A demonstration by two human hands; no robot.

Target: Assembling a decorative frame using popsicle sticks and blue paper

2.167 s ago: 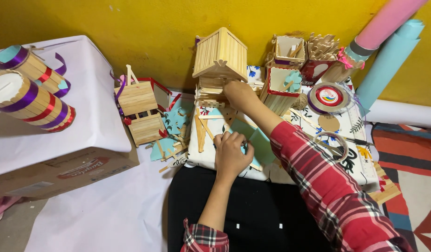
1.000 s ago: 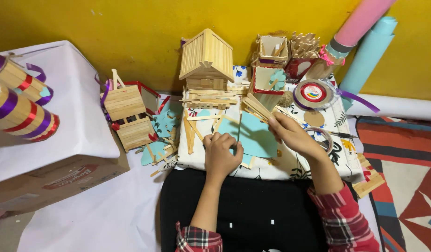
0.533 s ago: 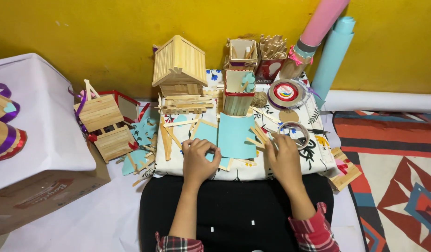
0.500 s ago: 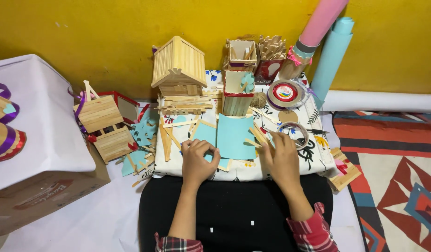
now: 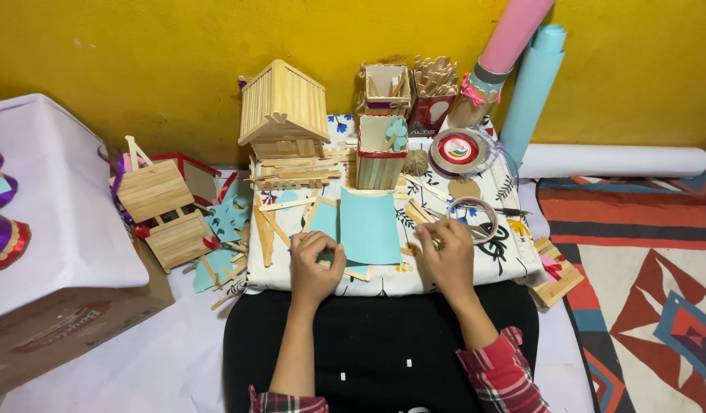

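A teal paper sheet (image 5: 368, 226) lies on a floral cloth-covered board (image 5: 514, 256) across my lap. My left hand (image 5: 315, 264) rests at the sheet's lower left corner, fingers curled around a wooden stick (image 5: 328, 258). At the sheet's right edge, my right hand (image 5: 445, 252) pinches a loose wooden stick (image 5: 420, 229) with fingertips bent down. More sticks (image 5: 265, 229) lie scattered left of the sheet. A stick house (image 5: 284, 107) and a stick box (image 5: 380, 153) stand behind the sheet.
A clear tape roll (image 5: 475, 218) and a ribbon spool (image 5: 458, 151) sit right of the sheet. Pink (image 5: 514, 34), teal (image 5: 533, 92) and white (image 5: 613, 160) paper rolls lean by the yellow wall. A cardboard box (image 5: 62, 252) and stick panels (image 5: 158, 206) are left; a patterned rug (image 5: 644, 268) lies right.
My right hand came back from the stick house down to the sticks right of the teal sheet. My left hand stayed at the sheet's corner. The view shifted left.
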